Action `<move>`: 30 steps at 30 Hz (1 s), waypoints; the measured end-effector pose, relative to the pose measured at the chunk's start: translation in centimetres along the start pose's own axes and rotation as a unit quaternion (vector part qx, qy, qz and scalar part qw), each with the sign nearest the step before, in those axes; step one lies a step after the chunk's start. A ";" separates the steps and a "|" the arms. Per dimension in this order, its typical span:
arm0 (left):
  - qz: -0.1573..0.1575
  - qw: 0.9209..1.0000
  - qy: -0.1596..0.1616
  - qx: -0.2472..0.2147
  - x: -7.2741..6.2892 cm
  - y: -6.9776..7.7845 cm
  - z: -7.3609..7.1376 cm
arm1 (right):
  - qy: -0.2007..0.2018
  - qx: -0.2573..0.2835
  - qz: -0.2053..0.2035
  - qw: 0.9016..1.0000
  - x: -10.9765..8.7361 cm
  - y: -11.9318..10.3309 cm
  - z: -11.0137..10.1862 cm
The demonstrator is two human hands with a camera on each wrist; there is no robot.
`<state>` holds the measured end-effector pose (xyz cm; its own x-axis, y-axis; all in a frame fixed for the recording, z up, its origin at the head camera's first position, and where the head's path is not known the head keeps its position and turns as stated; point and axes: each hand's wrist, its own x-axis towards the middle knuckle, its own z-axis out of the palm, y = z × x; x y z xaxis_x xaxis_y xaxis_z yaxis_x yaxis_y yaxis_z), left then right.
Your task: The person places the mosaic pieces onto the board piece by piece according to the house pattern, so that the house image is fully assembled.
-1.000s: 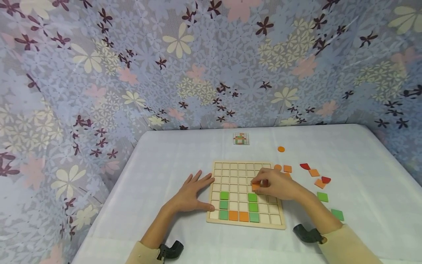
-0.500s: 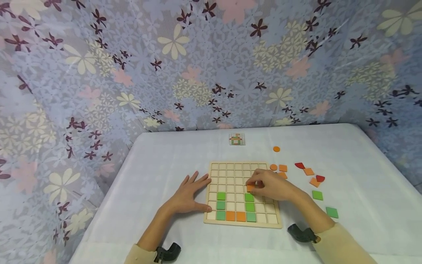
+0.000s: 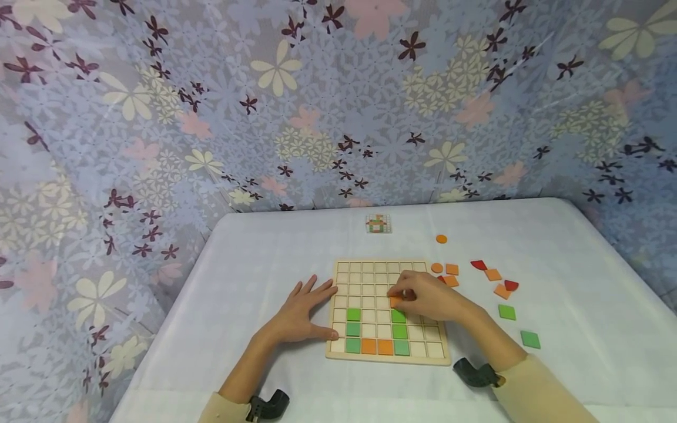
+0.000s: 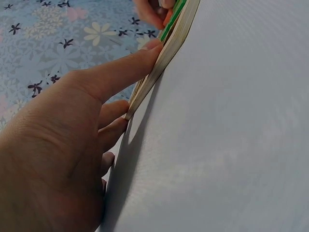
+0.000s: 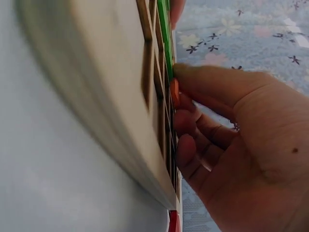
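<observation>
A wooden grid board (image 3: 386, 360) lies on the table in the head view. My left hand (image 3: 298, 317) spreads its fingers along the board's left edge, with thumb and fingertips touching the rim. My right hand (image 3: 431, 296) pinches an orange square tile (image 3: 395, 301) over the cell just above a light green tile (image 3: 398, 317). In the right wrist view this orange tile (image 5: 175, 93) sits at the grid surface between thumb and fingers. Two orange tiles (image 3: 368, 346) lie in the bottom row between darker green tiles (image 3: 352, 345). The right hand hides some cells.
A small pattern card (image 3: 378, 224) lies behind the board. Loose orange squares (image 3: 452, 269), orange discs (image 3: 436, 268), red quarter-round pieces (image 3: 478, 265) and green squares (image 3: 506, 312) are scattered right of the board. A floral curtain (image 3: 317, 117) hangs behind the table.
The whole head view has shifted slightly, moving everything a little leftward. The right hand keeps pinching the orange tile over the same part of the grid; the left hand stays on the board's edge.
</observation>
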<state>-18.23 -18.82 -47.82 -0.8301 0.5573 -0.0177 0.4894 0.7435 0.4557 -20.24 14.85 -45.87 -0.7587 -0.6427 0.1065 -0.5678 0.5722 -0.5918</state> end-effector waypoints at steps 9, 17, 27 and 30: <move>0.001 1.000 0.006 -0.005 -0.1 0.0 -0.2 | 0.001 0.004 0.001 1.000 0.5 -0.1 -0.2; 0.002 1.000 0.008 0.004 0.2 -0.1 -0.3 | -0.001 0.006 0.002 1.000 0.4 -0.3 -0.6; 0.009 1.000 0.006 -0.005 0.3 0.1 -0.3 | 0.011 0.004 0.019 1.000 -0.5 0.0 -0.5; 0.007 1.000 0.006 -0.011 0.1 -0.1 -0.3 | 0.007 0.005 0.018 1.000 -0.4 -0.2 -0.3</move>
<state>-18.39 -18.96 -47.58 -0.8263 0.5632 0.0004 0.4956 0.7269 0.4754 -19.91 15.16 -45.60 -0.7836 -0.6139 0.0957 -0.5359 0.5898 -0.6041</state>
